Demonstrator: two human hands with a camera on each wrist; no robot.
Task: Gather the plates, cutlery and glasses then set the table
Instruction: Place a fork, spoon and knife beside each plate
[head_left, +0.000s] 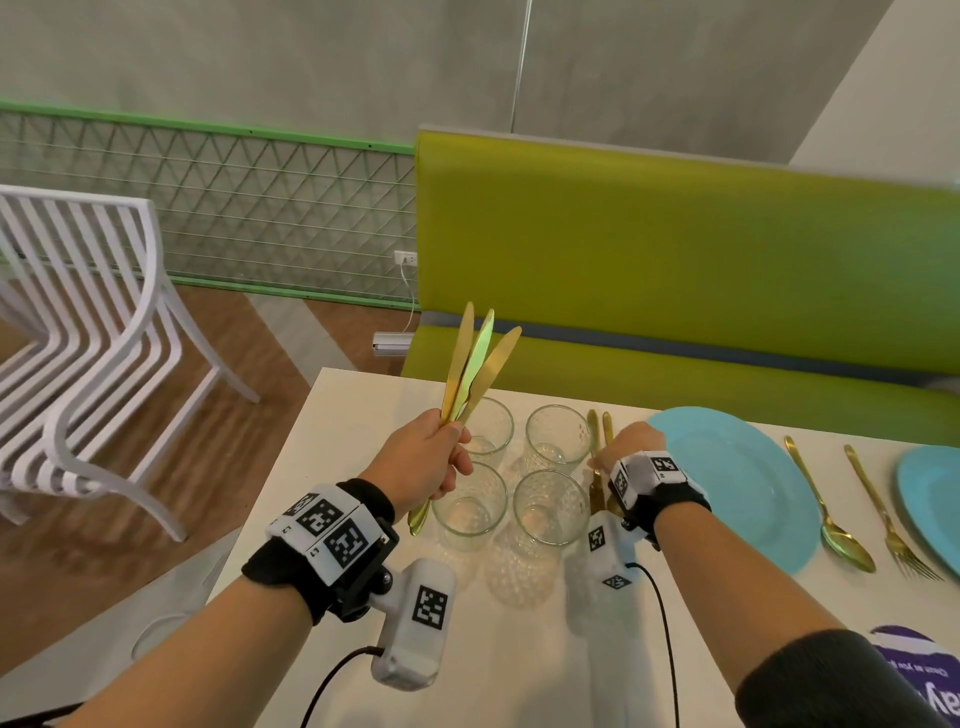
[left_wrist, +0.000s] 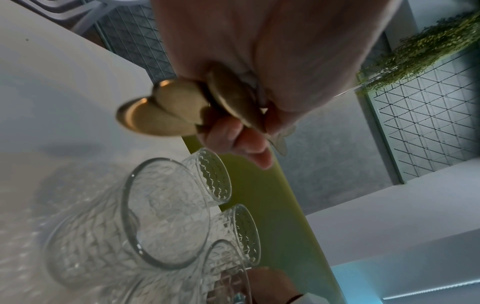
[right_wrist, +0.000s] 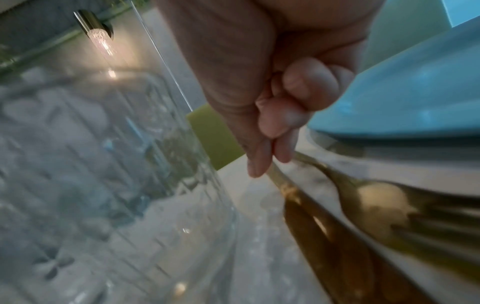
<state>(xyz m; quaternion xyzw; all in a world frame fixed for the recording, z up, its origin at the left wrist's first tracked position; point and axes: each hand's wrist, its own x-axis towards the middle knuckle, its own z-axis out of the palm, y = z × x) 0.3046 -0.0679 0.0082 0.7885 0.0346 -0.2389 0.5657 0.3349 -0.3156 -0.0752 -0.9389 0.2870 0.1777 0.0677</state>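
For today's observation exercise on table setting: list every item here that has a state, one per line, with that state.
Three gold knives: gripped upright by left hand.
Four clear glasses: upright, empty.
Gold cutlery beside turquoise plate: right hand pinches one handle.
Gold spoon, fork: lying flat.

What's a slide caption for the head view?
Left hand holds three gold knives above four glasses; right hand reaches cutlery beside a blue plate.
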